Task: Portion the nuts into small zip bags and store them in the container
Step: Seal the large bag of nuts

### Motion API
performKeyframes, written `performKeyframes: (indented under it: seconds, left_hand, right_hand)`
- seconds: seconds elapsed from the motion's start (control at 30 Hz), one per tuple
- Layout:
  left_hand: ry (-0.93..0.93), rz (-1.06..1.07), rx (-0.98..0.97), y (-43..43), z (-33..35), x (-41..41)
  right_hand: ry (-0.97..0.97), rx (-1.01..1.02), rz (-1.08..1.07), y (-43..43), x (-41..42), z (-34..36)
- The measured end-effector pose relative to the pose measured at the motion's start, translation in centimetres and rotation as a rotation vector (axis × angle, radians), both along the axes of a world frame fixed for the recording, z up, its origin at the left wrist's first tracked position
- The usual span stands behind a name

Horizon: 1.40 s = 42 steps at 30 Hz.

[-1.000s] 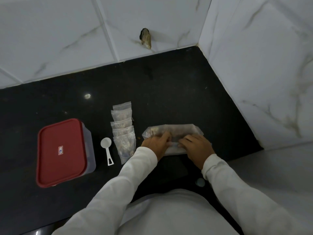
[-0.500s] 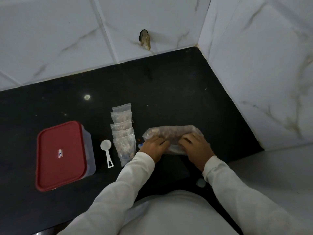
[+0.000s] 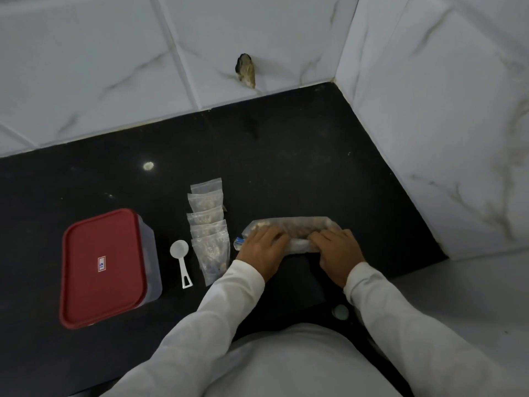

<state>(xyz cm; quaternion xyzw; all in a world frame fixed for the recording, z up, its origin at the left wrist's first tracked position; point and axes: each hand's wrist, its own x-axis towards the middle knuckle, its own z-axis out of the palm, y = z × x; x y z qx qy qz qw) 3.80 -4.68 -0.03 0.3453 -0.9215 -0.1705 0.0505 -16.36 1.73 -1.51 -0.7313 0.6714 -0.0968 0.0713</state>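
Two white sleeves reach forward to the near edge of the black tabletop. The left hand and right hand both rest on the large bag, which lies crosswise between them and just beyond. Each grip has its fingers bent over the bag's rolled near edge and holds it down. The thumbs are tucked out of sight, so how far each grip closes underneath cannot be told.

The bag is clear, crinkled plastic. Brown nuts show as a blurred band along its far side, and a short blue end pokes out left of the left grip (perhaps its zip strip; it is too small to tell).

Left of that grip lies a row of small zip bags. They overlap one another and run away from the person, each with brownish contents that are dim in the low light. Further left is a white scoop, and beyond it the container, closed under its red lid.

Beyond both grips the tabletop ends at marbled white wall tiles, which have a dark chipped hole.

Compared with a second ago, the hands sit slightly wider apart, the roll looks flatter, and the blue end is newly visible. The small bags, scoop and container have not shifted.
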Motion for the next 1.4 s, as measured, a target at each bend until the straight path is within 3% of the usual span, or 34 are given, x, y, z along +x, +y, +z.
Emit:
performKeyframes:
  seconds: [0.13, 0.27, 0.4, 0.47, 0.57, 0.7, 0.83, 0.97, 1.07, 1.17, 1.27, 1.33, 1.4]
  left_hand:
    - [-0.077, -0.089, -0.051, -0.4, -0.4, -0.3]
    - [-0.118, -0.04, 0.009, -1.4, -0.2, -1.2]
    - [-0.296, -0.012, 0.061, -2.3, 0.2, -1.9]
    - [-0.347, 0.002, 0.087, -2.7, 0.2, -2.3]
    - [-0.371, 0.012, 0.156, -2.9, 0.8, -2.9]
    - [-0.245, 0.081, 0.091, -2.8, 1.0, -2.8]
    - [-0.114, 0.307, 0.072, -3.0, 0.5, -2.3]
    - [-0.262, 0.245, 0.122, -4.9, 0.6, -2.1]
    - [-0.31, 0.198, 0.108, -5.5, 1.0, -2.8]
    - [-0.168, 0.292, -0.195, -4.1, 1.2, -2.6]
    - [0.23, 0.41, -0.348, 0.0, 0.2, -2.7]
    - [0.412, 0.579, -0.032, 3.0, 0.7, -3.2]
    - [0.441, 0.858, 0.49, 4.9, 0.7, -3.8]
  right_hand:
    - [0.001, 0.103, -0.07, -0.4, 0.7, 0.7]
    - [0.095, 0.127, -0.118, -0.9, 0.7, 1.3]
    - [0.064, -0.148, 0.088, -0.4, 0.4, 0.2]
    - [0.086, -0.179, 0.172, -0.8, 0.1, -0.6]
    - [0.177, -0.08, 0.187, -1.6, -0.1, -0.9]
    - [0.008, -0.025, 0.184, -2.0, -0.3, -0.5]
    - [-0.031, 0.07, 0.11, -3.2, -0.1, 0.9]
    - [-0.022, 0.116, 0.072, -4.1, 0.0, 1.9]
    - [0.005, 0.293, 0.093, -5.4, 0.0, 2.3]
    - [-0.078, 0.477, 0.051, -6.9, -0.1, 3.4]
    - [-0.217, 0.554, -0.046, -7.7, -0.3, 3.6]
    - [-0.274, 0.567, -0.065, -7.5, -0.2, 3.3]
    - [-0.304, 0.555, -0.091, -7.2, -0.1, 3.1]
